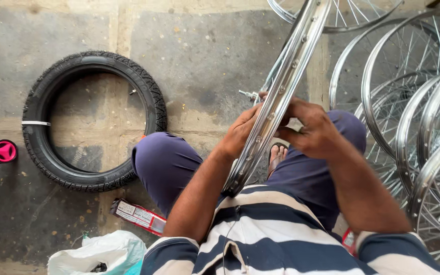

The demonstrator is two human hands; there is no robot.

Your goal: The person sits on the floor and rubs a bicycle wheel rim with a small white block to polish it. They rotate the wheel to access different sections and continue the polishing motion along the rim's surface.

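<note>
1. Person sits on the concrete floor point(204, 61), knees in dark blue trousers, striped shirt at the bottom of the frame. A chrome wheel rim point(281, 86) stands on edge between the knees and runs from lower centre up to the top edge.
2. Left hand point(240, 130): fingers wrapped closed around the left side of the rim, mid-frame. Grip looks firm.
3. Right hand point(314, 130): closed on the rim's right side, thumb across the channel, directly opposite the left hand. Can't tell whether it also pinches a small part; too small to see.
4. A threaded axle end point(248, 94) sticks out just left of the rim, near the left fingers.
5. Right of frame: stack of spoked rims point(413, 102), leaning and overlapping, close to the right elbow.
6. Left of frame: black tyre point(95, 119) flat on the floor, white tag on it. A pink-capped item point(3, 151) at the left edge. Red-and-white box point(138, 216) by the left knee, white plastic bag point(103, 252) lower left.
7. Risks, as I judge them:
   - Rim is held by hand pressure only; if either hand lets go, it likely tips onto the bare foot point(277, 155) below.
   - Elbow swing could knock the leaning stack and start a slide.
   - Fingers sit in the channel near the spoke holes; a twist could pinch them.
</note>
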